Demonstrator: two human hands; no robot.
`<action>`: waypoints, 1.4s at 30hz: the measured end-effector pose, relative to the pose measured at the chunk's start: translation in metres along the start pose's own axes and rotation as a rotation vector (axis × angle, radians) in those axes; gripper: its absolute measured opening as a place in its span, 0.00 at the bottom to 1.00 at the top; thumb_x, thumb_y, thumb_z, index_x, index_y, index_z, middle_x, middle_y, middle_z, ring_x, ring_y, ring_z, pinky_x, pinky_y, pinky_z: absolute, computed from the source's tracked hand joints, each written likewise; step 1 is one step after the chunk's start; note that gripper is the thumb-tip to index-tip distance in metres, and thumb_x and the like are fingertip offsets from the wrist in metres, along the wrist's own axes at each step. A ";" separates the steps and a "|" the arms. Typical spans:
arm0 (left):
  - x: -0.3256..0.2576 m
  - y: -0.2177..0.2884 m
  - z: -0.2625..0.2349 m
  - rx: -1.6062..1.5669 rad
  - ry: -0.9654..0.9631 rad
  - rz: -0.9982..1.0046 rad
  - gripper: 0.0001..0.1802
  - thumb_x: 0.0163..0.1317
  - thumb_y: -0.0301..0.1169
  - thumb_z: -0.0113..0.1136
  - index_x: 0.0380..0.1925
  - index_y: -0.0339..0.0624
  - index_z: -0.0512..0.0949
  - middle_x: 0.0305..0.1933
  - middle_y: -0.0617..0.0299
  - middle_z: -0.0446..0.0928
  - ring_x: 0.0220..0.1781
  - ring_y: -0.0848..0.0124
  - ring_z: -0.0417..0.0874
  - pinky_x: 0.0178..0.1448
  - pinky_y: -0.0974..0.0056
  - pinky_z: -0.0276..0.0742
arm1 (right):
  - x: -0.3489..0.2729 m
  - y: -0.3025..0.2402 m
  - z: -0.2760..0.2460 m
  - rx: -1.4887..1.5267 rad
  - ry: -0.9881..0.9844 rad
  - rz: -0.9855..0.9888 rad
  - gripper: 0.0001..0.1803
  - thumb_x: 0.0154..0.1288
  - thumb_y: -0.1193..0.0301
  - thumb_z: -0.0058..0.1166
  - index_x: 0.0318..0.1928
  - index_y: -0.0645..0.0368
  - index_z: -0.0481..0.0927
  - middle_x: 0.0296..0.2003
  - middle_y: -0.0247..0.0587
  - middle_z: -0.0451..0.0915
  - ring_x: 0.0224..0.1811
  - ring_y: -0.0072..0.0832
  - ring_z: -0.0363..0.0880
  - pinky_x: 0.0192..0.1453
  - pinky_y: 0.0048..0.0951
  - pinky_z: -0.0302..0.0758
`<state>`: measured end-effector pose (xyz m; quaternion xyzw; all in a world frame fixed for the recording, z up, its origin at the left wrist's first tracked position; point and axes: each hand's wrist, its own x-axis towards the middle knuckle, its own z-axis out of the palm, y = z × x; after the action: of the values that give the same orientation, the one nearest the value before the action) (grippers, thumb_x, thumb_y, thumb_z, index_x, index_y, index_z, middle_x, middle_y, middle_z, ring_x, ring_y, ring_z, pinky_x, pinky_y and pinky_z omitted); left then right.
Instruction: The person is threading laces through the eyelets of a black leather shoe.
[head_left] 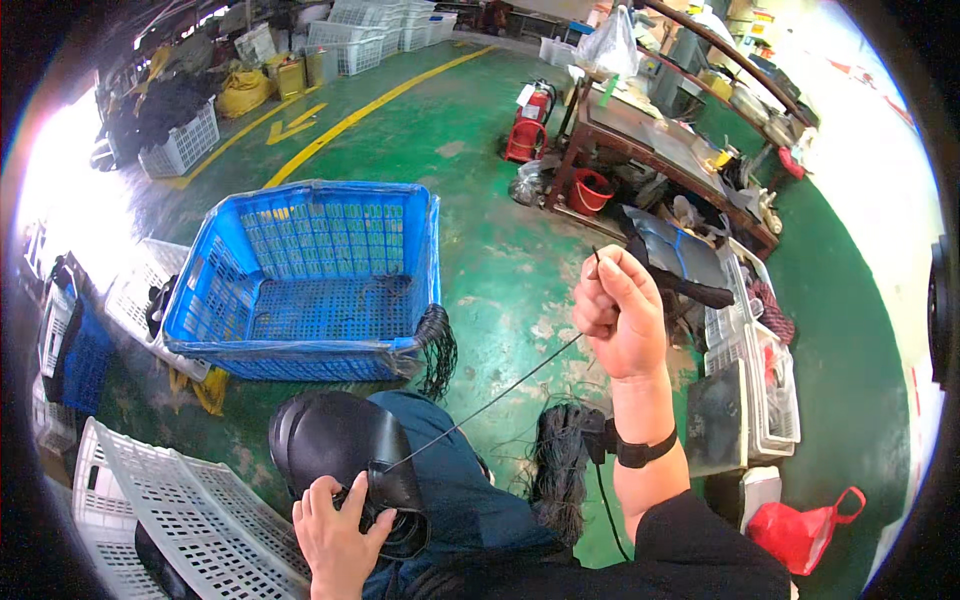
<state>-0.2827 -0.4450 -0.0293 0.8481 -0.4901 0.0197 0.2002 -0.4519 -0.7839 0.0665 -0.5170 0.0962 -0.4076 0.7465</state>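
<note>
On my lap lies a glossy black leather-like item [345, 440] with a rounded, layered end and a smaller opening near my left hand [342, 535]. The fingers of that hand press and grip its near edge. A dark thin cord [490, 402] runs taut from the item up to my right hand [620, 310]. Raised to the right, my right hand is closed around the cord, and a short end sticks up above the fingers. A thick bundle of black cords [560, 460] hangs beside my right knee. How the cord passes through the item is hidden.
A large blue plastic basket [300, 365] stands ahead on the left, with black cords [437, 350] draped over its corner. White crates [200, 500] are at near left, more [755, 375] at right. A workbench [650, 150], fire extinguisher [530, 120] and red bag [800, 530] stand around.
</note>
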 end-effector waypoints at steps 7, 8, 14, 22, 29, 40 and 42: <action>-0.012 -0.006 0.017 -0.366 0.267 -0.241 0.24 0.48 0.29 0.78 0.40 0.41 0.73 0.39 0.57 0.72 0.34 0.64 0.73 0.38 0.63 0.72 | -0.018 0.058 0.094 -0.497 -0.348 -0.003 0.06 0.70 0.72 0.62 0.38 0.62 0.84 0.26 0.22 0.75 0.26 0.09 0.66 0.30 0.17 0.61; -0.010 -0.006 0.017 -0.386 0.237 -0.294 0.23 0.48 0.30 0.78 0.38 0.41 0.72 0.35 0.60 0.69 0.31 0.68 0.67 0.36 0.64 0.69 | -0.025 0.064 0.107 -0.516 -0.433 0.164 0.06 0.68 0.72 0.63 0.38 0.63 0.84 0.26 0.24 0.75 0.28 0.11 0.68 0.31 0.19 0.63; -0.021 -0.024 0.020 -0.448 0.264 -0.381 0.09 0.59 0.25 0.63 0.39 0.34 0.80 0.30 0.53 0.78 0.29 0.64 0.79 0.37 0.63 0.75 | -0.050 0.178 0.144 -0.705 -0.875 -0.011 0.09 0.66 0.69 0.60 0.37 0.62 0.79 0.32 0.50 0.79 0.37 0.50 0.80 0.41 0.45 0.76; -0.054 -0.048 0.033 -1.275 0.257 -0.770 0.11 0.69 0.23 0.54 0.46 0.33 0.83 0.31 0.75 0.75 0.28 0.86 0.68 0.32 0.76 0.62 | -0.066 0.193 0.147 -0.851 -0.955 -0.002 0.09 0.66 0.67 0.59 0.36 0.60 0.78 0.33 0.49 0.78 0.39 0.52 0.80 0.41 0.49 0.76; -0.056 -0.053 0.040 -1.369 0.248 -0.719 0.12 0.69 0.24 0.54 0.48 0.32 0.82 0.31 0.75 0.74 0.27 0.87 0.66 0.31 0.77 0.59 | -0.066 0.189 0.151 -0.934 -1.013 -0.040 0.06 0.65 0.70 0.61 0.36 0.58 0.79 0.31 0.43 0.77 0.35 0.47 0.80 0.35 0.42 0.73; -0.057 -0.043 0.057 -1.597 0.370 -0.505 0.10 0.64 0.18 0.57 0.46 0.31 0.79 0.52 0.57 0.76 0.48 0.74 0.77 0.51 0.72 0.71 | -0.088 0.190 0.156 -1.090 -0.954 -0.237 0.10 0.56 0.67 0.61 0.28 0.55 0.73 0.27 0.40 0.74 0.33 0.41 0.81 0.34 0.44 0.78; -0.051 -0.044 0.056 -1.414 0.405 -0.468 0.05 0.66 0.18 0.58 0.41 0.35 0.77 0.50 0.60 0.76 0.46 0.75 0.76 0.50 0.72 0.73 | -0.086 0.183 0.153 -1.123 -1.012 -0.224 0.10 0.55 0.66 0.63 0.33 0.55 0.76 0.31 0.41 0.76 0.38 0.42 0.81 0.40 0.44 0.78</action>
<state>-0.2811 -0.4032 -0.1065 0.5799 -0.1480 -0.1859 0.7792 -0.3283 -0.5927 -0.0448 -0.9494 -0.1178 -0.0841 0.2787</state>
